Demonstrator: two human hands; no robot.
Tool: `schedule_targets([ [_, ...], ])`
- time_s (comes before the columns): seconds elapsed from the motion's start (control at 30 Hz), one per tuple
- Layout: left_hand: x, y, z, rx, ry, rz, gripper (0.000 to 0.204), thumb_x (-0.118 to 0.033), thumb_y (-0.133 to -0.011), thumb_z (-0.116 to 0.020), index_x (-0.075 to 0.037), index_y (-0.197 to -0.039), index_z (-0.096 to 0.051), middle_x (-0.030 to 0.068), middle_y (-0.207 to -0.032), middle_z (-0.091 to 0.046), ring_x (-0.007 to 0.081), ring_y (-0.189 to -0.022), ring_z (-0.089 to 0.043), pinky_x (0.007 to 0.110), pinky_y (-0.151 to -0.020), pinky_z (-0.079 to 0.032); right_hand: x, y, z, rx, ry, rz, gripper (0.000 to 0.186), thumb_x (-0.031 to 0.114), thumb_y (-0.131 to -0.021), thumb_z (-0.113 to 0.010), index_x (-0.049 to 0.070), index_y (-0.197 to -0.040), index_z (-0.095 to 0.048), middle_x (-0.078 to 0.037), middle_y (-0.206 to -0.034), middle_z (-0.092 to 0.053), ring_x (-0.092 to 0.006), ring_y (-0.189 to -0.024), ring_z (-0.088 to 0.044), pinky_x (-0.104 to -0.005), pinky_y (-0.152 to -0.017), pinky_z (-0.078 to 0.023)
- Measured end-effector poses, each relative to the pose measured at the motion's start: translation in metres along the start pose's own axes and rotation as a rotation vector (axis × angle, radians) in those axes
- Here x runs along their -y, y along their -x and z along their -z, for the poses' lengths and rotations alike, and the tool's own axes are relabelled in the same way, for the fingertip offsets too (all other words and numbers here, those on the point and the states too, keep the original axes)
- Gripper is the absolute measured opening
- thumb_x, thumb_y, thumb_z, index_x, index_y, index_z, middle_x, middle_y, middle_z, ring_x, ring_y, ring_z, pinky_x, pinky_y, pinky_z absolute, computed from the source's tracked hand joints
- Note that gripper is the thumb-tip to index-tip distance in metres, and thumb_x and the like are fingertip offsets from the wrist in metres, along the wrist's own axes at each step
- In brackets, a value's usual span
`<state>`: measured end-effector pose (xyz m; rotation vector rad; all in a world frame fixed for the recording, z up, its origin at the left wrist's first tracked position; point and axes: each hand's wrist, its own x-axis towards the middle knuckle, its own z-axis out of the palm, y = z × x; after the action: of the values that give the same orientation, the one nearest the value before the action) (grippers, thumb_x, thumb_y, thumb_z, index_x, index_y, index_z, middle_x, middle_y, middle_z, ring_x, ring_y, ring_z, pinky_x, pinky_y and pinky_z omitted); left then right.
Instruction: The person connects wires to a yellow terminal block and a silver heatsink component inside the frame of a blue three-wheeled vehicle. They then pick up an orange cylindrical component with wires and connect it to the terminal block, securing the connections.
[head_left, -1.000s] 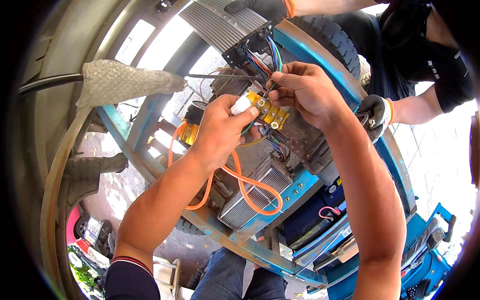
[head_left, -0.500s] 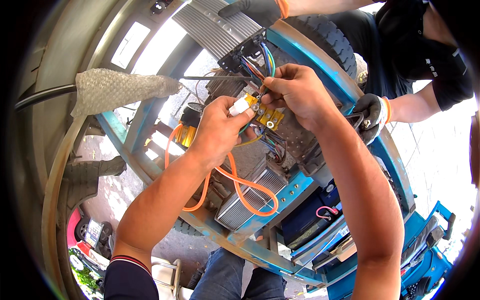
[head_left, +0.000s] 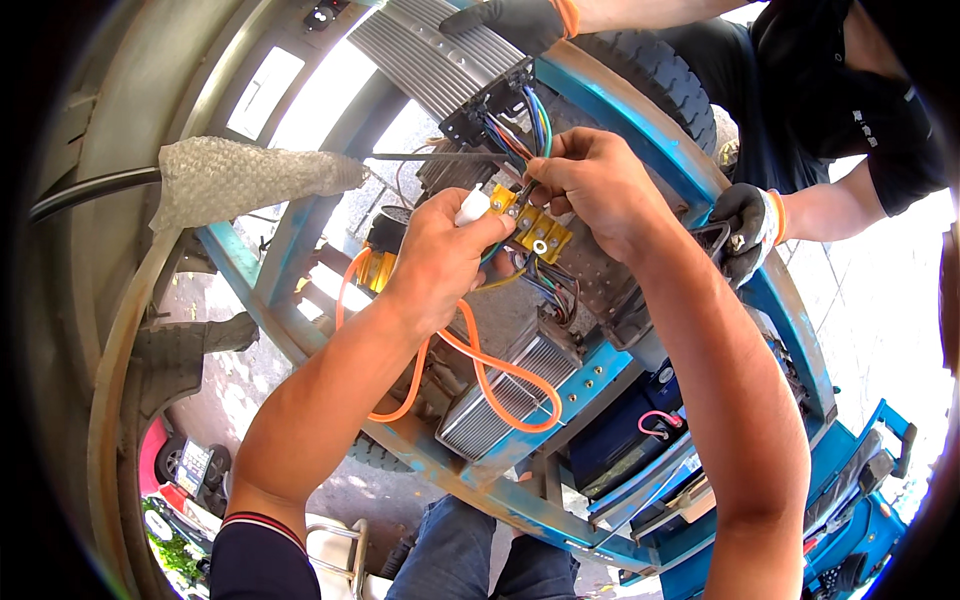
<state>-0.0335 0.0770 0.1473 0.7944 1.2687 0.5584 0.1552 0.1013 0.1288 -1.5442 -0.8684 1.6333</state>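
My left hand (head_left: pixel 437 255) is closed, with a white plastic connector (head_left: pixel 473 207) pinched between thumb and index finger. My right hand (head_left: pixel 597 190) grips a dark wire (head_left: pixel 527 192) in its fingertips, just to the right of the connector. Between and below my fingertips is a yellow terminal block (head_left: pixel 545 238) with screws and ring lugs. A bundle of coloured wires (head_left: pixel 535 115) runs down from a silver finned controller box (head_left: pixel 435 60). Another person's dark-gloved hand (head_left: pixel 510 22) rests on that box.
A blue metal frame (head_left: pixel 790 310) surrounds the work. Orange cable (head_left: pixel 520 380) loops below my left wrist, over a second finned box (head_left: pixel 500 395). Bubble-wrapped material (head_left: pixel 255 180) juts in from the left. The co-worker's other gloved hand (head_left: pixel 745 232) is near the right rail.
The white connector has tilted a little more upright in my left fingers. My right hand keeps its pinch in nearly the same place. The whole view has shifted very slightly.
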Motion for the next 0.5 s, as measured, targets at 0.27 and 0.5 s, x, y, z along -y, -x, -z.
schedule_targets([
  [0.27,0.001,-0.002,0.001,-0.014,-0.031,-0.051,0.018,-0.013,-0.091,-0.066,-0.005,-0.106,-0.062,0.0030,-0.084,-0.065,0.0080,-0.062,-0.059,0.021,-0.046,-0.039,-0.005,0.002,0.003,-0.068,-0.080,0.001,0.023,0.018,-0.091,-0.073,-0.005,-0.096,-0.069,-0.012,-0.088,-0.072,-0.0165,-0.075,-0.067,-0.0305,-0.064,-0.052],
  [0.5,0.008,-0.007,0.005,0.044,-0.049,-0.059,0.016,-0.014,-0.092,-0.067,-0.004,-0.104,-0.062,0.0024,-0.086,-0.066,0.0084,-0.065,-0.061,0.022,-0.051,-0.042,0.032,0.069,0.035,-0.243,0.129,0.440,0.026,0.020,-0.093,-0.072,-0.004,-0.101,-0.072,-0.006,-0.081,-0.068,-0.0112,-0.068,-0.060,-0.0255,-0.062,-0.047],
])
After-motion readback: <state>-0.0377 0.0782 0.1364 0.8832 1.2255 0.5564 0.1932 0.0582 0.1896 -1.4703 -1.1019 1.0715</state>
